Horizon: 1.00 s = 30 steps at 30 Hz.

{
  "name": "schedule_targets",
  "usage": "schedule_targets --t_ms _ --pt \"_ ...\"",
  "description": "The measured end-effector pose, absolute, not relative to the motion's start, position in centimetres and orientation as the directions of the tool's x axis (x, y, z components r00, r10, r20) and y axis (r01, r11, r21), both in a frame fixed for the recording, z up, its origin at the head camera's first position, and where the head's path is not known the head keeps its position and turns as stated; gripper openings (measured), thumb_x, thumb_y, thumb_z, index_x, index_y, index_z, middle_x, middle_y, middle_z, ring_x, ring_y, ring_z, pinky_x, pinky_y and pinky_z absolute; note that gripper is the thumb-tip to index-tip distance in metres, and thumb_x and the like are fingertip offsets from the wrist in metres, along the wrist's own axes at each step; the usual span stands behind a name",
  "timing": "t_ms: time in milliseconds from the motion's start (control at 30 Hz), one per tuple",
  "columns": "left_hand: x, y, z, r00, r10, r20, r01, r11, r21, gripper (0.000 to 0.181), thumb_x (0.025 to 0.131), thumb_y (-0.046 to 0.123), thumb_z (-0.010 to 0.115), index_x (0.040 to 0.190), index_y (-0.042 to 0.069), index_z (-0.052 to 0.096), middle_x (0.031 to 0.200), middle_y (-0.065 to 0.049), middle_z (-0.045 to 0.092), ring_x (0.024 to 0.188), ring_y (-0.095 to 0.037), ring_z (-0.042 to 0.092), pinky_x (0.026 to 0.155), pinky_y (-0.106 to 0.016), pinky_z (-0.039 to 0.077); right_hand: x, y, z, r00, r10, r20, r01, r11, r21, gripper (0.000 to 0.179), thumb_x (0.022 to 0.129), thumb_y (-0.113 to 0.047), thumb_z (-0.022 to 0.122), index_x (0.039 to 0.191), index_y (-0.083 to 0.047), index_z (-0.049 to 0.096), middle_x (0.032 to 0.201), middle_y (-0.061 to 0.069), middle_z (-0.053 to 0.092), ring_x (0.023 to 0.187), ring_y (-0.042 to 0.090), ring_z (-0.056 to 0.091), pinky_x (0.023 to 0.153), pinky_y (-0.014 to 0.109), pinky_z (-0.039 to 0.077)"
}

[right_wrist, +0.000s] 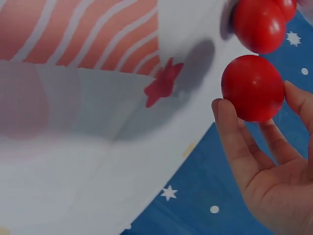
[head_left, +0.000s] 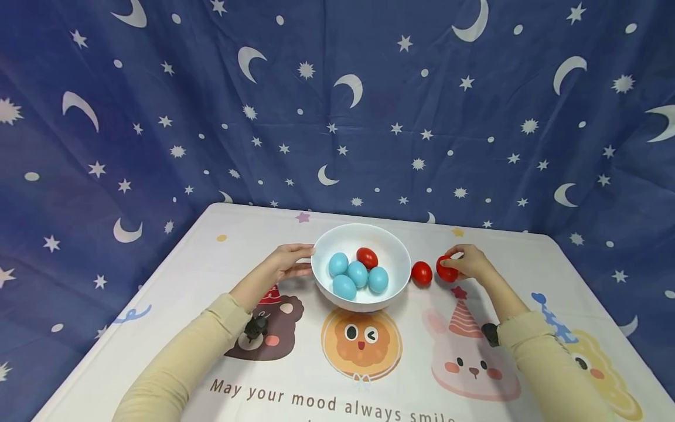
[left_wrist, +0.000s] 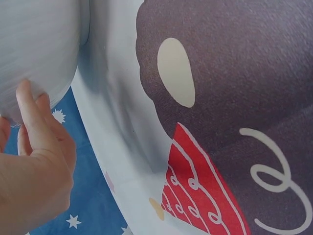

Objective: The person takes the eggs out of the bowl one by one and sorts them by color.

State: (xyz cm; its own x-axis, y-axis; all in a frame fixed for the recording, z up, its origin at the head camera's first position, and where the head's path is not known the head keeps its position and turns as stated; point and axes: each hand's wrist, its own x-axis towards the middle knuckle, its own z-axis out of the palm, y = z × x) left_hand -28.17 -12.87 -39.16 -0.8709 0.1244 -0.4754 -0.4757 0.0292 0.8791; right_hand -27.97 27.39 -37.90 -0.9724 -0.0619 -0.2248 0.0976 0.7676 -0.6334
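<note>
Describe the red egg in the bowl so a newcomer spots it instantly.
Find the big white bowl beside the left hand. Inside, look toward the far side, past four blue eggs. The red egg there is the only red one in the bowl.

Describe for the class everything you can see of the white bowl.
The white bowl is round, deep and plain, with a smooth, slightly shiny wall, perhaps plastic, and an open top. It appears to stand upright on the printed tablecloth, just beyond the orange cartoon face. Four light-blue eggs and one red egg lie inside. The person's left grip touches its outer left side. Another red egg lies close on the right; contact is unclear.
</note>
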Motion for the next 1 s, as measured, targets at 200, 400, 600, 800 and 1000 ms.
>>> schedule_targets --t_ms 200,400,600,800,1000 --pt "-28.0 -12.9 -39.2 -0.868 0.137 -0.478 -0.478 0.033 0.878 0.046 0.094 0.017 0.059 0.137 0.007 0.048 0.118 -0.012 0.056 0.072 -0.010 0.065 0.077 -0.024 0.062 -28.0 27.4 -38.8 -0.956 -0.040 -0.290 0.155 0.771 -0.618 0.038 0.088 -0.016 0.063 0.114 0.010 0.054 0.100 0.027 0.057 0.076 0.021 0.060 0.070 0.035 0.064" --pt "-27.7 -13.0 -39.5 -0.867 0.135 -0.480 -0.481 0.030 0.876 0.045 0.094 0.017 0.059 0.137 0.007 0.048 0.113 -0.011 0.058 0.072 -0.011 0.065 0.078 -0.025 0.062 -28.0 27.5 -39.8 -0.944 -0.045 -0.328 0.180 0.762 -0.622 0.035 0.088 -0.016 0.063 0.109 0.010 0.053 0.102 0.028 0.056 0.071 0.019 0.061 0.068 0.034 0.064" --pt "-27.7 -12.9 -39.3 -0.867 0.138 -0.479 -0.481 0.024 0.876 0.045 0.094 0.016 0.059 0.137 0.007 0.048 0.112 -0.011 0.058 0.072 -0.011 0.066 0.077 -0.025 0.062 -28.2 27.6 -40.1 -0.936 -0.051 -0.347 0.192 0.754 -0.629 0.033 0.088 -0.016 0.062 0.107 0.009 0.052 0.101 0.026 0.056 0.070 0.018 0.060 0.067 0.035 0.064" --pt "-28.1 -12.8 -39.1 -0.869 0.143 -0.474 -0.476 0.016 0.879 0.045 0.094 0.016 0.059 0.137 0.006 0.048 0.111 -0.010 0.057 0.073 -0.011 0.065 0.077 -0.025 0.062 -28.5 27.4 -39.6 -0.925 -0.058 -0.376 0.206 0.753 -0.624 0.033 0.089 -0.016 0.061 0.109 0.009 0.051 0.103 0.025 0.055 0.076 0.021 0.059 0.069 0.035 0.064" --pt "-28.1 -12.9 -38.9 -0.869 0.133 -0.477 -0.478 0.023 0.878 0.045 0.094 0.017 0.059 0.137 0.007 0.049 0.113 -0.011 0.057 0.073 -0.011 0.065 0.078 -0.026 0.062 -28.7 27.1 -39.4 -0.917 -0.065 -0.393 0.208 0.763 -0.612 0.035 0.089 -0.016 0.061 0.110 0.009 0.050 0.105 0.026 0.054 0.078 0.021 0.060 0.072 0.035 0.064"
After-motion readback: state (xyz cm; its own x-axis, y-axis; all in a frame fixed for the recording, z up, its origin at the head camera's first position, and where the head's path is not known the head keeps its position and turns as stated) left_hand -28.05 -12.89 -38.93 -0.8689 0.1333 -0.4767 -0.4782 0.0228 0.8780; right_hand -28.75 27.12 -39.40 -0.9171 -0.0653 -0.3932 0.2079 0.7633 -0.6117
